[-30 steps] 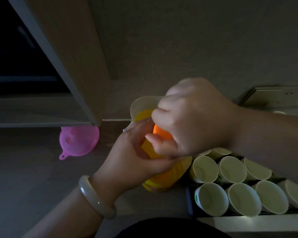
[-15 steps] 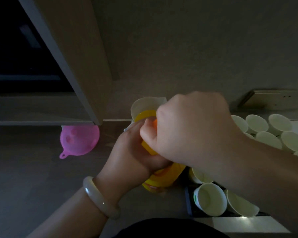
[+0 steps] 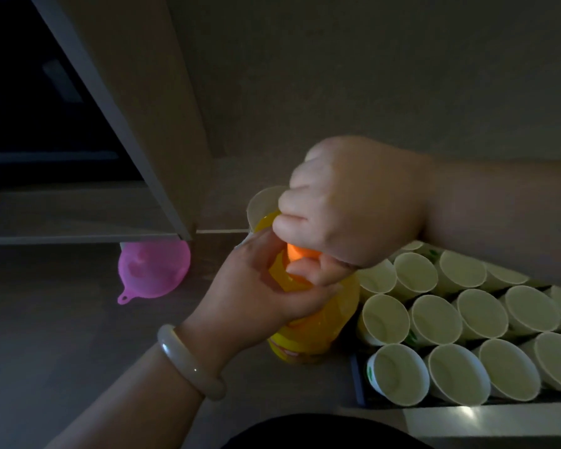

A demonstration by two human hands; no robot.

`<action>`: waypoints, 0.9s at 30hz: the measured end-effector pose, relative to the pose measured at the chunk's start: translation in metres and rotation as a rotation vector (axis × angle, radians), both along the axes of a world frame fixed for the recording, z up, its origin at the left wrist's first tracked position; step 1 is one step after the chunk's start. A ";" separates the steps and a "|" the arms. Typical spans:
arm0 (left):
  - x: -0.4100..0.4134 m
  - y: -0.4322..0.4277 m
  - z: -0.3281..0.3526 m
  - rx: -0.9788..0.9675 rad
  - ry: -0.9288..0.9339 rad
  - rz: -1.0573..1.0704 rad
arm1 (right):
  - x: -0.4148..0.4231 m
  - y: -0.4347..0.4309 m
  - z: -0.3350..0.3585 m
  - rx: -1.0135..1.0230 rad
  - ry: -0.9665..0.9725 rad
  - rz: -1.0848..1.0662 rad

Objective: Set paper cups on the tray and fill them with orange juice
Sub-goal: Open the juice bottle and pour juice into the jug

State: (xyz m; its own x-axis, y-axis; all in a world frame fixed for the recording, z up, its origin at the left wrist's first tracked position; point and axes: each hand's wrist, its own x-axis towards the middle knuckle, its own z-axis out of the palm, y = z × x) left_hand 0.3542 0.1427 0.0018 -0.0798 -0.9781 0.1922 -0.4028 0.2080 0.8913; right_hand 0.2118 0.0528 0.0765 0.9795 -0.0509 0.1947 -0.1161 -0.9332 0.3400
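The room is dim. A dark countertop (image 3: 62, 319) runs back to a plain wall (image 3: 337, 76), with a cabinet panel (image 3: 136, 108) at far left and a pink funnel (image 3: 154, 270) lying below it. At centre the orange juice bottle (image 3: 321, 332) stands just left of the tray (image 3: 357, 380), which is packed with paper cups (image 3: 434, 319). The left hand (image 3: 256, 296) grips the bottle's shoulder, and the right hand (image 3: 353, 205) curls its fingers around the orange cap (image 3: 300, 252).

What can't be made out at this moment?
Head view, dim throughout:
- Cap: mostly under the right hand; loosened or not, cannot tell.
- Bottle label: covered by the left hand.
- Cups: rows cut off by the right edge and forearm; count unknown.
- Tray: only a dark rim shows beneath the cups.
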 end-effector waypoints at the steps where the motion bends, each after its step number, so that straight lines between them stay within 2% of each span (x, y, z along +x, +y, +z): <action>1: 0.001 -0.001 -0.002 0.004 0.010 -0.015 | -0.001 0.004 0.001 0.028 -0.004 -0.037; 5: 0.003 -0.002 -0.001 -0.009 -0.029 -0.026 | -0.012 0.026 -0.006 0.159 -0.068 -0.258; 7: 0.001 0.000 0.001 -0.027 -0.018 -0.040 | -0.020 0.033 -0.010 0.180 -0.051 -0.299; 15: 0.001 0.001 0.000 0.018 0.008 -0.033 | -0.032 0.028 -0.009 0.151 -0.066 -0.207; 20: 0.001 0.001 0.002 -0.044 -0.018 -0.047 | -0.036 0.031 -0.008 0.340 -0.155 -0.275; 24: 0.003 0.001 0.000 -0.023 -0.018 -0.042 | -0.041 0.034 -0.007 0.374 -0.200 -0.288; 27: 0.004 0.000 -0.003 -0.022 -0.023 -0.032 | -0.049 0.036 -0.002 0.470 -0.327 -0.286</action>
State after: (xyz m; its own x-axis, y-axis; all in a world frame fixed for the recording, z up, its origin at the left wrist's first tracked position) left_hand 0.3577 0.1423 -0.0012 -0.1158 -0.9705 0.2113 -0.4155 0.2406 0.8772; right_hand 0.1623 0.0890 0.0741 0.8085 -0.4542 0.3742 -0.4112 -0.8909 -0.1929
